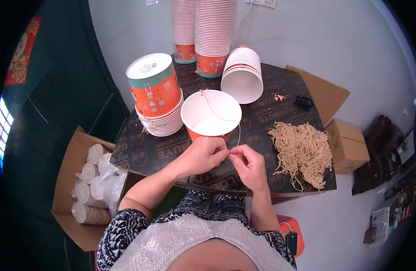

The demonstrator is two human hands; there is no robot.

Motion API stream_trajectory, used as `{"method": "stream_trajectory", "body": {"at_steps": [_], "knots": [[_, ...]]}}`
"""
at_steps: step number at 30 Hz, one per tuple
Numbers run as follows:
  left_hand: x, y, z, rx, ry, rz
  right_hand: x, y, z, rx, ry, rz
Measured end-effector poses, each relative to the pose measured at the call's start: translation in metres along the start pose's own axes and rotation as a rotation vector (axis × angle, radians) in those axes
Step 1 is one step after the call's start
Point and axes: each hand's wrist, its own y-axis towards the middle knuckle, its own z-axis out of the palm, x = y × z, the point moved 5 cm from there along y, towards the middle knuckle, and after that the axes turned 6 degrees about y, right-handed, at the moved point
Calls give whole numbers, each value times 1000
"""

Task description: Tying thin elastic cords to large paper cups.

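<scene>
An orange-and-white paper bucket [211,113] stands upright with its mouth up at the near middle of the table. A thin tan cord [215,114] is fastened at its far rim, crosses the opening and hangs over the near right rim down to my fingers. My left hand [207,156] lies against the bucket's near side, its thumb and fingers pinched on the cord's end. Fingertip to fingertip with it, my right hand [249,166] also pinches the cord. The bit of cord between the fingertips is mostly hidden.
Stacked buckets [156,90] stand mouth down at left, and nested buckets [242,74] lie tipped behind. Tall bucket stacks [212,40] rise by the wall. A pile of tan cords [304,152] and a small black object [304,101] are at right. A carton of wrapped lids [92,189] sits lower left.
</scene>
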Motion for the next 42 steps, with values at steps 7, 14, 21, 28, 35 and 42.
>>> {"method": "stream_trajectory", "body": {"at_steps": [7, 14, 21, 28, 35, 42], "knots": [[5, -4, -20, -257, -47, -60, -12, 4, 3, -169, 125, 85], [-2, -14, -53, -579, 71, 30, -12, 8, 13, -349, -100, -113], [-1, -6, -55, -434, 667, 345, -15, 13, 24, -340, -147, -122], [4, -8, -53, -414, 498, 299, -17, 16, 27, -338, -171, -91], [4, -10, -54, -444, 485, 322, -15, 19, 29, -333, -200, -94], [4, -9, -56, -464, 470, 330, -14, 24, 33, -345, -182, -126]]}}
